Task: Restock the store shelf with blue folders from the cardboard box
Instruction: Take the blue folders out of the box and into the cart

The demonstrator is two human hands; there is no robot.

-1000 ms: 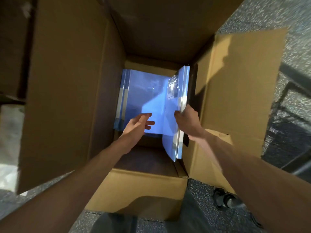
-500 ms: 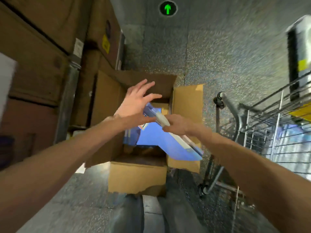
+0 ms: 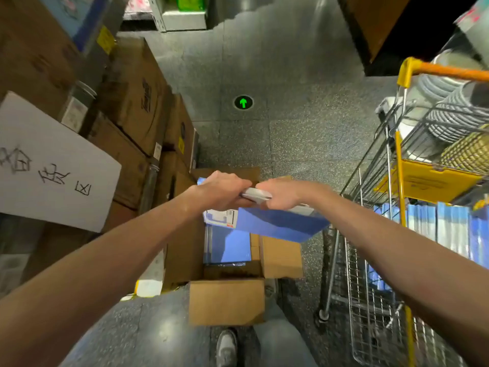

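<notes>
Blue folders in left hand, right hand; sign: 区

This is a shop, seen from an aisle where stock is being handled. A wire shopping trolley with an orange handle stands at the right, and rows of blue folders are packed in it. Brown cartons are stacked high along the left, with a white handwritten sign in front of them. The speckled grey floor bears a green arrow marker, and shelving with goods shows at the far end
</notes>
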